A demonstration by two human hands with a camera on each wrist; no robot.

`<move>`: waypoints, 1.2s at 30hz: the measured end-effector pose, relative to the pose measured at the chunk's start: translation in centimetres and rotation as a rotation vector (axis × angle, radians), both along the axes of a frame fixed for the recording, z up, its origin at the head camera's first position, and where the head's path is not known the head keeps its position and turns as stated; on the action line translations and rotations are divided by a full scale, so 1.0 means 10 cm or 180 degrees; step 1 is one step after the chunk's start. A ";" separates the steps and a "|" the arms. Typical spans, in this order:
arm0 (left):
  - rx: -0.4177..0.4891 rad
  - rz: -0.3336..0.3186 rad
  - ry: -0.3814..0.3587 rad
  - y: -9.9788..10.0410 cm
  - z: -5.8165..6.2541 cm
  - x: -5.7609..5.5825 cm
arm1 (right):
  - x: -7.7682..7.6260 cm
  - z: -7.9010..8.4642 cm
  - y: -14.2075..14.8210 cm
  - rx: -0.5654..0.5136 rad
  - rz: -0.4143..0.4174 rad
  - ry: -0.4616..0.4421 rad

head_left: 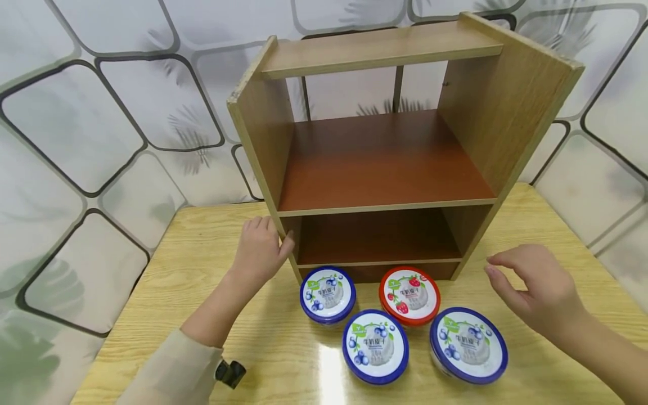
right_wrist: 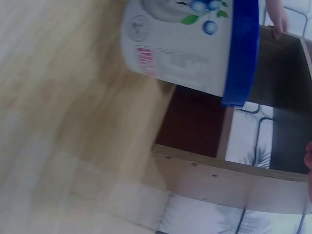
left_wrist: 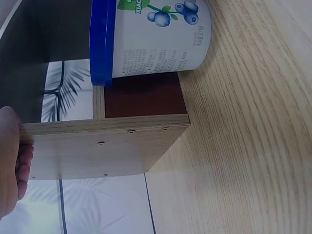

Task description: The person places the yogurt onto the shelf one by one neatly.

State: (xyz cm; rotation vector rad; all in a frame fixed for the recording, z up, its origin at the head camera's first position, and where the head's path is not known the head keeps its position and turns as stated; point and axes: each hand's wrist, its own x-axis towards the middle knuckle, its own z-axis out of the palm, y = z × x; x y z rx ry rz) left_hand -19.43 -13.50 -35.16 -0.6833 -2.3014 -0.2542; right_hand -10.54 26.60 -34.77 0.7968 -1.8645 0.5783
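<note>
A small wooden shelf unit (head_left: pixel 526 95) with reddish-brown boards stands on the table. My left hand (head_left: pixel 259 247) grips the front edge of its left side panel, thumb at the front and fingers along the outer face (left_wrist: pixel 9 161). To the right of the unit, my right hand (head_left: pixel 539 287) hangs over the table, fingers loosely curled and holding nothing. Round lidded tubs sit before the unit: a red-lidded strawberry tub (head_left: pixel 410 296) and three blue-lidded blueberry tubs, at left (head_left: pixel 328 295), in front (head_left: pixel 375 347) and nearest my right hand (head_left: pixel 468 345).
The light wood table (head_left: pixel 197 270) reaches out on both sides of the unit. Behind it hangs a patterned backdrop (head_left: pixel 126 107). A small black object (head_left: pixel 230 373) shows beside the left sleeve (head_left: pixel 174 365). The unit's lower compartment (head_left: pixel 374 236) faces the tubs.
</note>
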 end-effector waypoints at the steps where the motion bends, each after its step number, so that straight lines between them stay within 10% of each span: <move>1: 0.0009 -0.0006 0.0004 0.00 0.00 0.00 | 0.01 -0.01 0.00 0.0033 0.0088 0.0012; 16: 0.0072 -0.0194 0.0162 -0.01 0.00 -0.04 | 0.24 -0.14 -0.04 0.0263 0.1418 0.0586; 36: 0.0097 -0.0221 0.0554 -0.04 -0.04 -0.10 | 0.42 -0.51 0.05 0.0502 0.1492 0.0898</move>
